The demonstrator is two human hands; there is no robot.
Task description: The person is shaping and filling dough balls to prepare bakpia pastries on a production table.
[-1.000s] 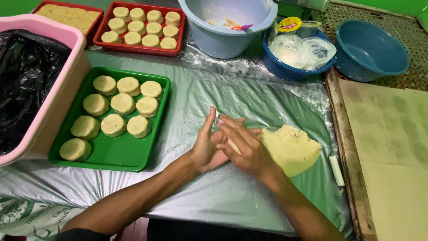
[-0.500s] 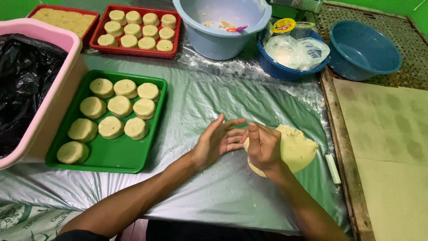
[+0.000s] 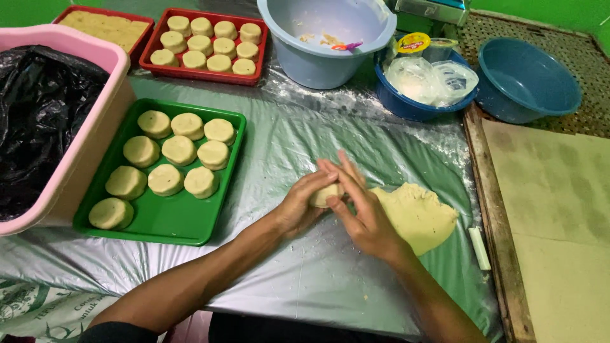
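Left hand [image 3: 304, 206] and right hand [image 3: 362, 219] cupped closed around small dough piece [image 3: 324, 195], pressing it round; dough slab [image 3: 416, 216] just right, within reach; green tray [image 3: 159, 219] of shaped rounds left.

At the far edge of your table, a small round tub with a yellow and red label [image 3: 413, 44] sits in the dark blue bowl [image 3: 406, 105], beside clear plastic bags [image 3: 432, 79]. At the near left corner lies a white printed sack with green markings [image 3: 38, 311].

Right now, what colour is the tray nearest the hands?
Green tray, seen in the head view.
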